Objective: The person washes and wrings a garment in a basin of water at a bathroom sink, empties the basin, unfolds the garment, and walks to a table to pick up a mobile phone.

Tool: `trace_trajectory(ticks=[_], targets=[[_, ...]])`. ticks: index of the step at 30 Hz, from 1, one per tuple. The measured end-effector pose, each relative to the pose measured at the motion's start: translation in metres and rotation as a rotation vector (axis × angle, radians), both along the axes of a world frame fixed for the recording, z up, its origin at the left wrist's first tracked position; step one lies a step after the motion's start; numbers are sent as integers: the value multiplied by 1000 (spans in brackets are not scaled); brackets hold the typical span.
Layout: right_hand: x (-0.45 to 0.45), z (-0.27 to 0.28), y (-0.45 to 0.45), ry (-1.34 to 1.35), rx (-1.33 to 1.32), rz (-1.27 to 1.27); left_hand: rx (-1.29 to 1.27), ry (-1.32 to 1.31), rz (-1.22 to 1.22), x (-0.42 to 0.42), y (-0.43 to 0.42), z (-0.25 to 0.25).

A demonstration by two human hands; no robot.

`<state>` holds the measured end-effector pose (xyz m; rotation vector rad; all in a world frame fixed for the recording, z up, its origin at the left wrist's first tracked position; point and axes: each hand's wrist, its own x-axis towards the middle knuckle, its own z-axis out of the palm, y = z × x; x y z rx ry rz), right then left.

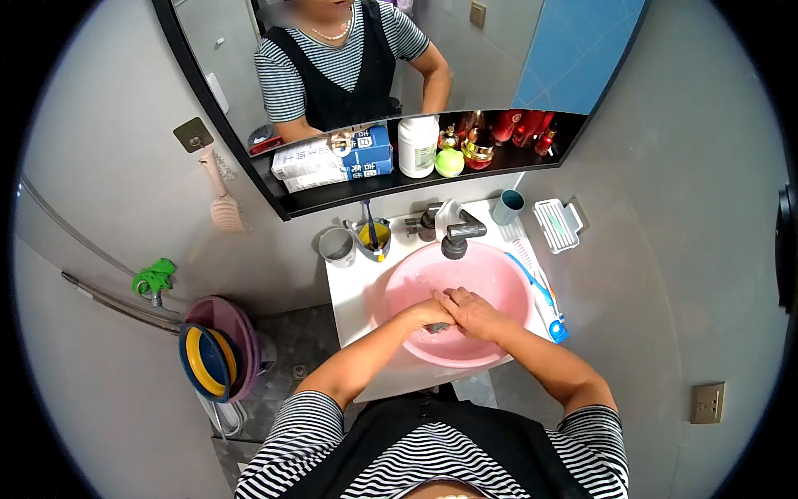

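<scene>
A pink basin (511,291) with water in it stands on the white washstand under a dark faucet (455,243). Over the basin my two hands touch each other. My left hand (431,312) is partly covered by the other one, and its fingers are mostly hidden. Laid across it, my right hand (472,313) has its fingers spread a little and holds nothing I can see. Just below the hands lies a small dark thing (436,328), too small to name.
Left of the basin are a grey cup (337,246) and a toothbrush cup (374,239). A teal cup (508,206), toothbrush and toothpaste (557,330) lie to the right. A mirror shelf (332,196) with bottles and boxes juts out above. Stacked basins (208,363) stand left.
</scene>
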<state>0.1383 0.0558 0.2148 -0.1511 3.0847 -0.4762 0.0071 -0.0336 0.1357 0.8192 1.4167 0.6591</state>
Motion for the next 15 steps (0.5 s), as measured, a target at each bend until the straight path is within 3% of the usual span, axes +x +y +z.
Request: trace_trajectory(ticks=[4, 5, 7, 8, 9, 11, 15], targets=[[0, -28, 12, 29, 138, -144, 65, -311, 16, 3, -10, 47], [2, -26, 14, 89, 90, -79, 57, -320, 15, -3, -15, 43], [4, -16, 16, 139, 35, -17, 22, -793, 153, -15, -19, 25], [3, -7, 17, 303, 12, -15, -12, -864, 276, -23, -16, 16], [-2, -1, 20, 467, -10, -14, -4, -892, 280, -33, -17, 12], [-10, -5, 24, 530, -12, 19, 50, -1197, 151, -20, -17, 8], [-32, -15, 48, 595, -12, 125, 130, -1161, 219, -6, 6, 36]])
